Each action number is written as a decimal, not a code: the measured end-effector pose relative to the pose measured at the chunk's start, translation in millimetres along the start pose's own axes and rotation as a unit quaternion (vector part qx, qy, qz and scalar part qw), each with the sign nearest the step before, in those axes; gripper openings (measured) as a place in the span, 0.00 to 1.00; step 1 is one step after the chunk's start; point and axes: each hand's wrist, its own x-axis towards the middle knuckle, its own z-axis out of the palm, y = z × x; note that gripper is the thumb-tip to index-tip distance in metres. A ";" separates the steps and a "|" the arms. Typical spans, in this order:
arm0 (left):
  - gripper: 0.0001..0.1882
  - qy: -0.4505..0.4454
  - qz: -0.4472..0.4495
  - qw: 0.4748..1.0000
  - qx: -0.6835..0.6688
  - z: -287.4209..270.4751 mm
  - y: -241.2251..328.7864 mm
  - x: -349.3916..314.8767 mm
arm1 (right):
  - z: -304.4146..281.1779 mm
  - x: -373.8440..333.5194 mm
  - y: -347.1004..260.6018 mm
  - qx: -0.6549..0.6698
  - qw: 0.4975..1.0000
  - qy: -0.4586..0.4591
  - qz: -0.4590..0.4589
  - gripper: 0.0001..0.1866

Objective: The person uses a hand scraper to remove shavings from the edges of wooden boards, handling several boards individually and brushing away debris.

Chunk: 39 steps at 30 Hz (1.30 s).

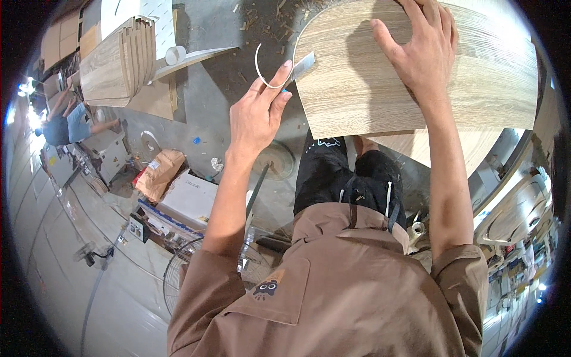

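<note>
A wood-grain panel (363,89) with a rounded corner lies in front of me at the upper right. My right hand (422,53) rests on its face, palm down, with thumb and fingers apart. At the panel's left edge my left hand (259,119) grips a flat metal blade (303,65); a bit of blue shows between the fingers, and most of the handle is hidden. The blade's end overlaps the panel's edge. A thin pale curl of edging strip (259,70) loops around my left fingertips. Whether the strip is still joined to the panel, I cannot tell.
Several curved wood-grain panels (110,71) stand stacked at the upper left, near a white tape roll (175,55). Shavings (262,21) litter the floor. A brown paper bag (160,172) and white box (189,199) sit lower left. Another person (65,125) is at far left.
</note>
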 end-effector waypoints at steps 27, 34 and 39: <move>0.28 0.008 0.089 0.991 0.101 -13.6 -21.0 34.8 | -7.7 4.2 -2.2 0.019 0.999 -0.026 0.008 0.32; 0.30 -0.020 0.143 0.983 0.110 -29.0 -20.5 68.7 | -8.6 3.3 6.1 0.040 0.998 -0.044 0.006 0.32; 0.31 -0.045 0.203 0.971 0.119 -39.1 -17.1 99.3 | -1.7 0.4 10.6 0.037 0.999 -0.010 -0.014 0.31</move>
